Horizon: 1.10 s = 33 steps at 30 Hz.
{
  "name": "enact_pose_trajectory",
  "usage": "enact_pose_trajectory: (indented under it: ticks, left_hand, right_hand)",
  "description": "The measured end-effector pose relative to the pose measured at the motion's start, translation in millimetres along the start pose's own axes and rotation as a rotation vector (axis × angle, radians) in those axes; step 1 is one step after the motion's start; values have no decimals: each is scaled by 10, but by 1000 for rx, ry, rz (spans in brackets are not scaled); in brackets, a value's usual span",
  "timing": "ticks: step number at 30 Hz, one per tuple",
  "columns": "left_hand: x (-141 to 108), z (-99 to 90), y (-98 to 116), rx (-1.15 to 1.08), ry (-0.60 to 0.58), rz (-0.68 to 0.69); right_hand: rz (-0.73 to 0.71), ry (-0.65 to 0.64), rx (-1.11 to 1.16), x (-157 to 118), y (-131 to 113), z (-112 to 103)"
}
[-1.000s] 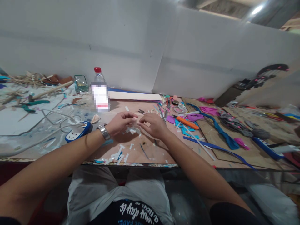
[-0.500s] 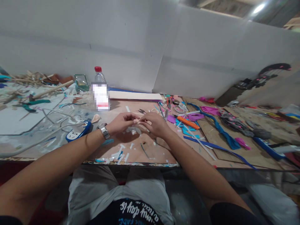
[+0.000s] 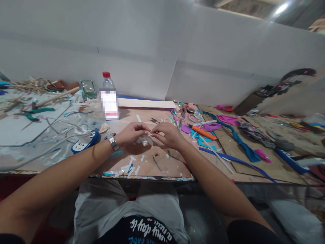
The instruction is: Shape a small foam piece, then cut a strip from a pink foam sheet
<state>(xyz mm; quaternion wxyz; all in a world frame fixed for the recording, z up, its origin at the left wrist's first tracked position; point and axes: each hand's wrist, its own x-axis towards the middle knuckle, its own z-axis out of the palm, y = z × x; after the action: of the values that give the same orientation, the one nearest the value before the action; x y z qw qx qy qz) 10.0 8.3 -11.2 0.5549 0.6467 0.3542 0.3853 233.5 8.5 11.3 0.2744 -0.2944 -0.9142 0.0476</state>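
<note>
Over the middle of the table my left hand (image 3: 132, 134), with a metal watch (image 3: 112, 142) at its wrist, is closed in a pinch. My right hand (image 3: 168, 135) meets it from the other side, also pinching. Between the fingertips shows a small pale pinkish piece (image 3: 149, 134), mostly hidden and too small to name by kind. Just beneath lies a roll of clear tape (image 3: 148, 142). White paper strips (image 3: 130, 167) are scattered nearer the table edge.
A red-capped bottle (image 3: 108, 83) stands at the back left, near a blue power strip (image 3: 86, 142) with a white cord. To the right lie an orange cutter (image 3: 203, 133), a blue ribbon (image 3: 241, 161) and purple scraps. Green-handled pliers (image 3: 38, 111) lie far left.
The fingertips have shifted slightly around the small pale piece, and less of it shows now. Both arms stay nearly where they were.
</note>
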Motion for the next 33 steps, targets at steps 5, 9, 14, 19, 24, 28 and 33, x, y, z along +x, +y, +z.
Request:
enact_pose_trajectory:
  ticks: [5, 9, 14, 19, 24, 28, 33]
  left_hand:
    - [2, 8, 11, -25, -18, -2]
    - [-6, 9, 39, -39, -39, -1]
    - [-17, 15, 41, -39, -57, 2]
    - [-15, 26, 11, -171, -89, 26]
    - [-23, 33, 23, -144, -96, 19]
    - [-27, 42, 25, -133, -106, 1]
    - [-20, 46, 2, -161, -156, 47]
  right_hand:
    - [14, 17, 15, -9, -4, -1]
    - [24, 22, 41, -13, -11, 0]
    - [82, 42, 69, -9, -43, 1]
    - [65, 15, 125, -2, -61, 21]
    - [23, 9, 184, -4, -72, 39]
    - [58, 2, 233, -3, -112, 23]
    - [114, 4, 210, -2, -127, 20]
